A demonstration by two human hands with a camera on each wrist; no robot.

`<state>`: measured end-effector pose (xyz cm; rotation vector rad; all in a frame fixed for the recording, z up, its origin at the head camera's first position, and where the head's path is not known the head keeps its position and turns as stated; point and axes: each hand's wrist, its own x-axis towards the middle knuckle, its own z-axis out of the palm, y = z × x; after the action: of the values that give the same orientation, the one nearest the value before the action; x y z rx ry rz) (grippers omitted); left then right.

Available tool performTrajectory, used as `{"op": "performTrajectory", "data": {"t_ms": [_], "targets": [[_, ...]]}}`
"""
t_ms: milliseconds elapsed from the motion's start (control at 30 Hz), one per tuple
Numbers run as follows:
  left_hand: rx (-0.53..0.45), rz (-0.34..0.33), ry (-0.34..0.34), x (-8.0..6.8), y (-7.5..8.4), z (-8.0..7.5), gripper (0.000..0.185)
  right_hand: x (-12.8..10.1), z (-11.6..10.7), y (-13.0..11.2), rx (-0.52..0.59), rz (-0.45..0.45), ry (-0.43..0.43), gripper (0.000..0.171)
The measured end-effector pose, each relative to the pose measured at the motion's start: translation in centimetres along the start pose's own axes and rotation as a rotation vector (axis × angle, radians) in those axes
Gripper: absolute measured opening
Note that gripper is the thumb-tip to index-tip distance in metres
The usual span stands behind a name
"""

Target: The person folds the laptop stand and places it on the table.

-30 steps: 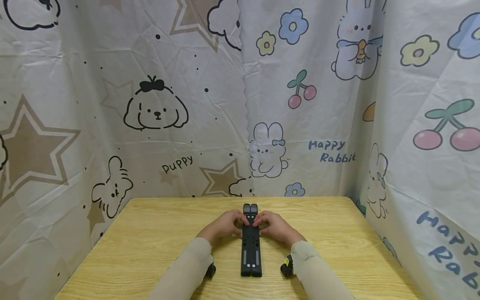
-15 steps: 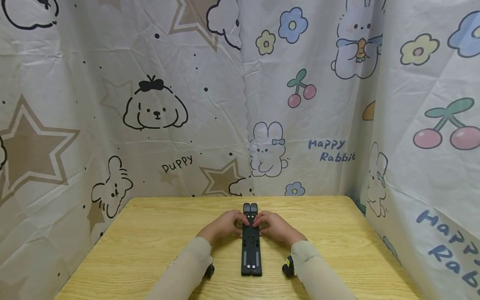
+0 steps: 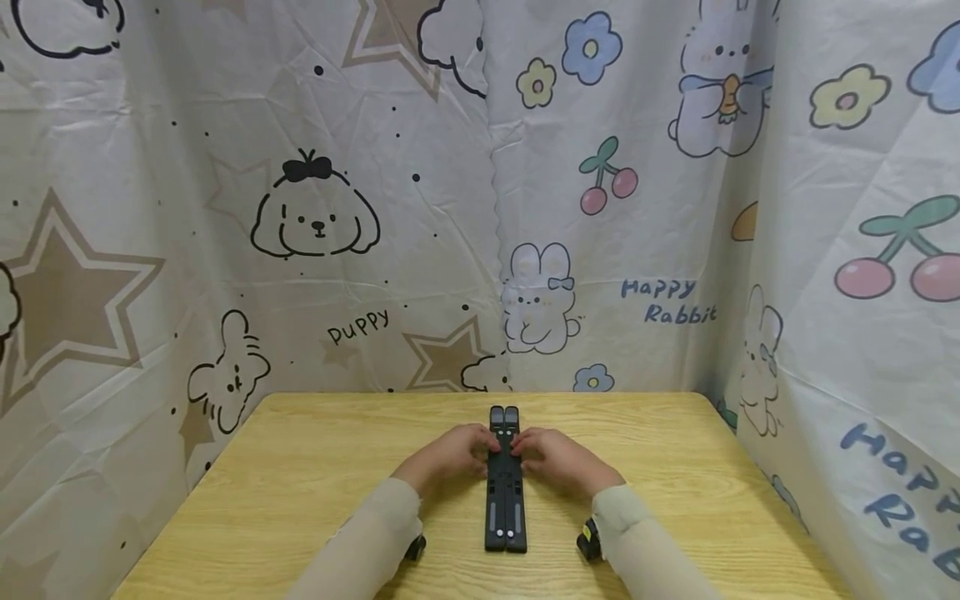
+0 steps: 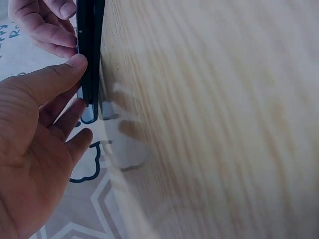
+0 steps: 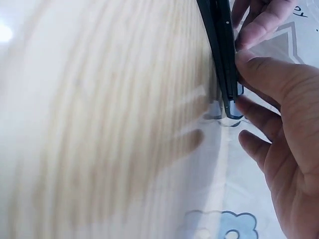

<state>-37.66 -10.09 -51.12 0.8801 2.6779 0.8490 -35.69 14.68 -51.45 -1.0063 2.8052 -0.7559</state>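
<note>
A black folded laptop stand (image 3: pixel 506 508) lies lengthwise on the wooden table, its two long bars side by side. My left hand (image 3: pixel 453 457) holds the left bar near its far end, fingers bent and the thumb against the side. From the other side my right hand (image 3: pixel 558 460) holds the right bar in the same way. In the left wrist view the left thumb's tip meets the stand (image 4: pixel 89 55), while the lower fingers are apart from it. The right wrist view shows the right thumb at the edge of the stand (image 5: pixel 224 55). The stand's underside is hidden.
The light wooden table (image 3: pixel 300 500) ends at a printed cloth curtain (image 3: pixel 442 275) behind and along both sides. Small black wrist cameras are strapped at the left cuff (image 3: pixel 415 547) and the right cuff (image 3: pixel 590 540).
Both hands stay at the stand's far half. The fingers have drawn back slightly toward its outer edges, and the right wrist has shifted a little to the right. The stand stays put.
</note>
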Motion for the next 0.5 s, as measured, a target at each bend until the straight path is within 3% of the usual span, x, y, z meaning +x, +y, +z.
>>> {"op": "performTrajectory", "data": {"t_ms": [233,500], "targets": [[0.057,0.0,0.028,-1.1,0.9,-0.2,0.027,-1.1,-0.5,-1.2,-0.127,-0.036,-0.006,0.028],[0.162,0.071,0.082,-2.9,1.2,-0.5,0.022,-2.3,-0.4,-1.7,-0.302,-0.083,0.06,0.026]]}}
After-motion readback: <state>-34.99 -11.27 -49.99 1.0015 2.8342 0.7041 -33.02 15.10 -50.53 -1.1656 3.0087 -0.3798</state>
